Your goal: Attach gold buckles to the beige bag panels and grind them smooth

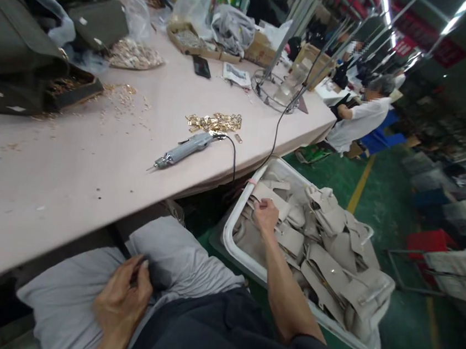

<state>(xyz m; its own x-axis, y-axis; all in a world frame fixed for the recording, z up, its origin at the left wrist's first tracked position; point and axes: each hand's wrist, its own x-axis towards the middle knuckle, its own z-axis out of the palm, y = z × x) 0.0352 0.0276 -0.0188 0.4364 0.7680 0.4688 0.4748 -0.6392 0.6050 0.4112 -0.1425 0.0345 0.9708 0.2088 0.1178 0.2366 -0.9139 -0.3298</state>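
Beige strap piece (270, 192): pinched at its near end by the right hand (266, 216); lies on top of the heap, in the bin corner nearest the table.
Right hand: fingers closed on the strap piece, forearm stretched out over the bin rim.
White bin (230, 235): on the green floor under that hand, heaped with beige bag parts (333, 246).
Left hand (123, 302): in the lap, fingers curled and gripping the grey cloth (182, 258).
Table edge (198, 185): between the two hands, overhanging the bin's corner.
Electric screwdriver (185, 150): on the table beyond the right hand, its cable (277, 129) trailing off.
Gold fittings (216, 121): piled just past the screwdriver.
Co-worker (359, 121): seated well beyond the bin.
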